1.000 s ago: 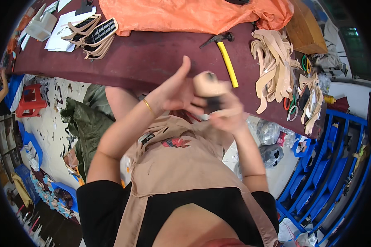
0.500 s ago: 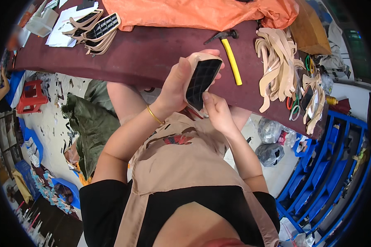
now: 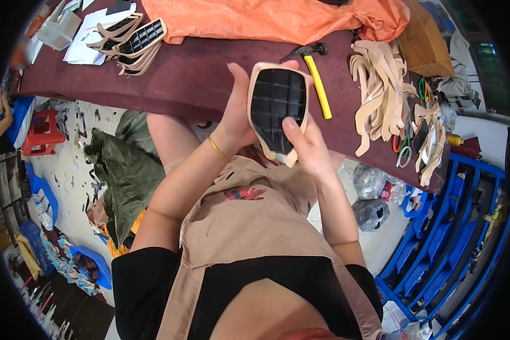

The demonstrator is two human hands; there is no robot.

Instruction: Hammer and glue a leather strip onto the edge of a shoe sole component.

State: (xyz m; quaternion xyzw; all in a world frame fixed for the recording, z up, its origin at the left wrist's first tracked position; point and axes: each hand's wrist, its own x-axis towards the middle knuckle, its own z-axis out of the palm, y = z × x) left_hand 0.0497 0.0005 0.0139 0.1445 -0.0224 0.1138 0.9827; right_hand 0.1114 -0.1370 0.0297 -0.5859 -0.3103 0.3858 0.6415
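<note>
Above my lap, in front of the table edge, a shoe sole piece (image 3: 280, 93) is held between both hands. Its face is black with a grid pattern, and a beige rim runs round it. My left hand (image 3: 238, 107) supports it from the left and behind, thumb sticking up beside the rim; fingertips show past its top right. My right hand (image 3: 311, 147) grips the lower right side with its thumb pressed on the black face. The right fingers behind the piece are hidden. A short beige tab hangs at the piece's lower end, beside my right hand.
A hammer (image 3: 319, 85) with a yellow handle lies on the dark red tabletop (image 3: 204, 68). Similar sole pieces (image 3: 139, 45) are stacked at the left. Beige strips (image 3: 385, 90) are heaped at the right, near scissors (image 3: 403, 153). An orange sheet (image 3: 266, 20) covers the back.
The sole piece has turned so its black grid face is toward me. My right hand has shifted up along its right side, and its thumb lies on the face.
</note>
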